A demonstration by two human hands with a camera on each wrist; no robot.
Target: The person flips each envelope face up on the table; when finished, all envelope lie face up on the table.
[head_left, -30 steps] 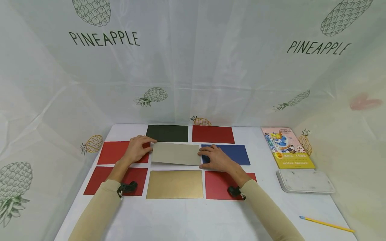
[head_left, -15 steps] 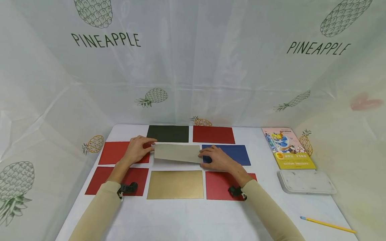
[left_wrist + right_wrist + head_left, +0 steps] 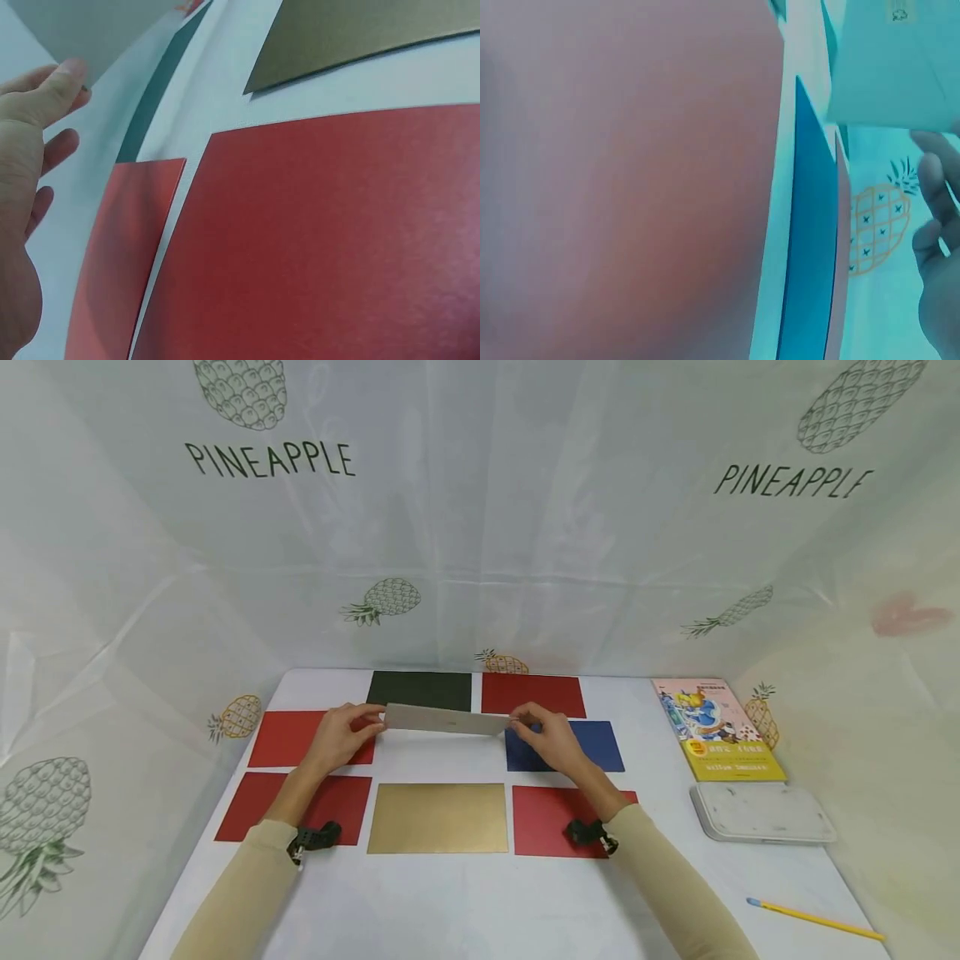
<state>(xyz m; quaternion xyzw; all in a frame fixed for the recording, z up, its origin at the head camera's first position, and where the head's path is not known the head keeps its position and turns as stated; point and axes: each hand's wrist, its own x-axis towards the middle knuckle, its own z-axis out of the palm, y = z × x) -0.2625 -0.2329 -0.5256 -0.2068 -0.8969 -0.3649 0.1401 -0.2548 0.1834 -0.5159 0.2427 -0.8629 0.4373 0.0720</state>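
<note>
A beige card [image 3: 442, 720] is raised off the table and tilted, its face foreshortened in the head view. At its left end my left hand [image 3: 341, 739] pinches the edge between thumb and fingers. My right hand [image 3: 557, 745] pinches the opposite end, above a blue card [image 3: 596, 752]. In the right wrist view the beige card [image 3: 896, 71] bears a small printed mark. Nearest the left hand lies a red card [image 3: 281, 739]. A gold card [image 3: 438, 818] lies flat in front, and a dark green card [image 3: 435, 687] behind.
More red cards lie around: back right [image 3: 532, 695], front left [image 3: 247, 810] and front right [image 3: 542, 822]. On the right side are a picture book [image 3: 720, 727], a pale flat case [image 3: 761, 812] and a yellow pencil [image 3: 817, 919]. A pineapple-print curtain [image 3: 525, 527] encloses the table.
The beige card has gone from nearly flat to raised and steeply tilted, its near edge lifting. My right hand has moved up and slightly right with it; the left hand has barely shifted.
</note>
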